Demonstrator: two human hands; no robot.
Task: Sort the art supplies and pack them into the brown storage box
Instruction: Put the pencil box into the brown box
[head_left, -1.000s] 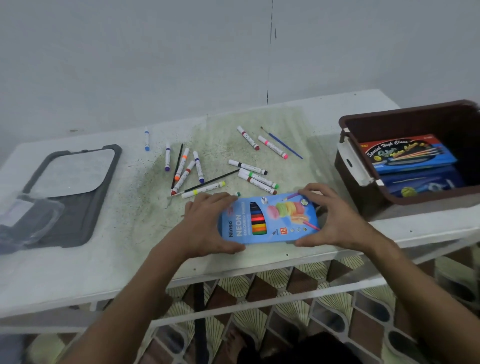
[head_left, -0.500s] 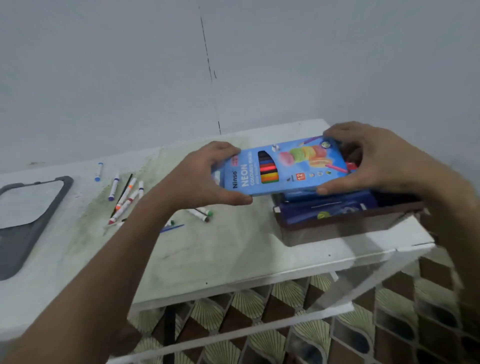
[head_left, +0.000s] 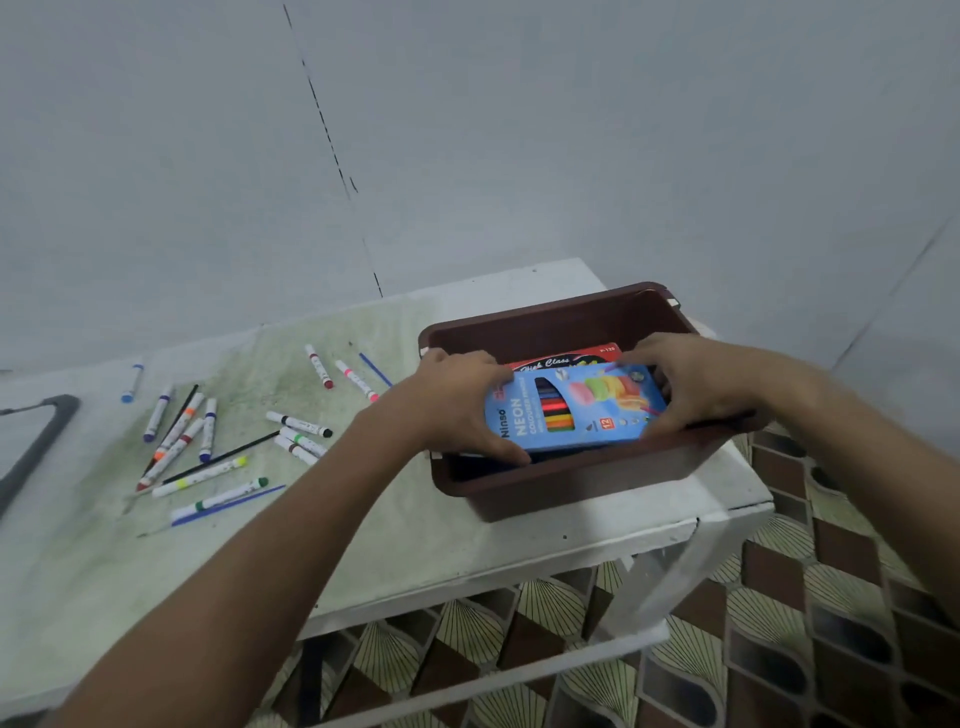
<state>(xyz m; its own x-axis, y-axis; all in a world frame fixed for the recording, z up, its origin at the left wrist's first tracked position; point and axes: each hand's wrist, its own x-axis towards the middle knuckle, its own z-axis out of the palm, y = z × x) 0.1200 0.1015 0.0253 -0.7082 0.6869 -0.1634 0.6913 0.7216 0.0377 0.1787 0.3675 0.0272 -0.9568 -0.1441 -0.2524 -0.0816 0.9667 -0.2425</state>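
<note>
Carried from table edge over into brown storage box (head_left: 545, 332) — blue pencil pack (head_left: 571, 410), gripped by left hand (head_left: 462, 400) and right hand (head_left: 696, 384). Markers (head_left: 208, 447) on table (head_left: 467, 545) unpacked — most sorting left.

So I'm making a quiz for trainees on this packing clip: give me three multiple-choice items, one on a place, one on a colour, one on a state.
1. Where is the blue pencil box?
A. over the brown storage box
B. on the floor
C. on the grey tray

2. What colour is the pack lying under it?
A. green
B. red
C. white

3. How is the pencil box held?
A. left hand only
B. it lies free
C. by both hands

Key: 1 A, it sits tilted within the box's rim. 2 B, a red edge shows behind it. 3 C, the left hand and right hand grip its two ends.
</note>
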